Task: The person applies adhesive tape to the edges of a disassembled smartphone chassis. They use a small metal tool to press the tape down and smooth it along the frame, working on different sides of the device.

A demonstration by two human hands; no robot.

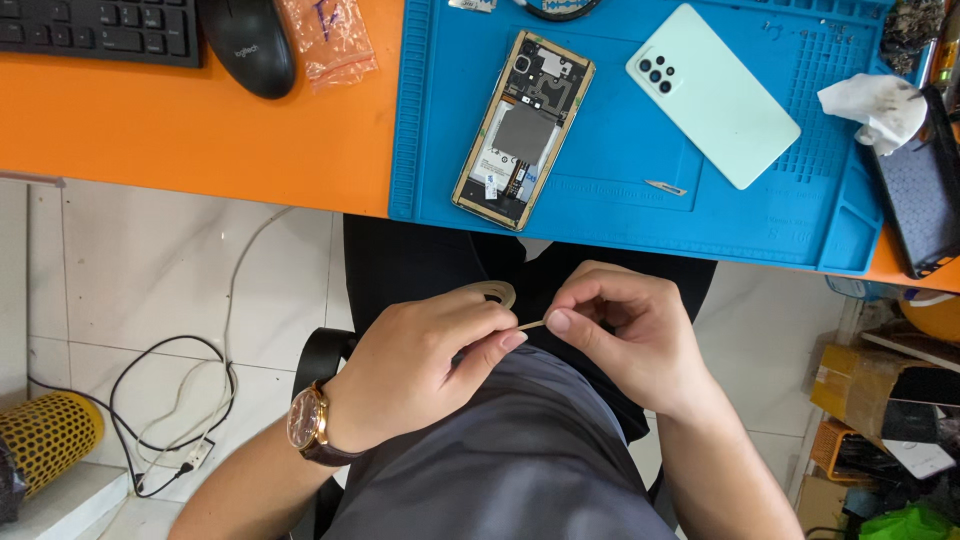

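The orange desk (200,130) carries a blue repair mat (620,200), where the opened phone (523,128) and its pale back cover (712,94) lie. Over my lap, my left hand (420,370) grips a small tape roll (492,293); my right hand (625,335) pinches its free end, pulling the strip taut.

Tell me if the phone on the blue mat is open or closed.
Open: the phone lies with its insides showing, and its pale back cover lies apart beside it.

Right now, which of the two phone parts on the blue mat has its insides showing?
The left one, the opened phone with the gold frame: its dark shield, boards and flex cable are bare. The mint back cover to its right shows only a smooth shell with camera holes.
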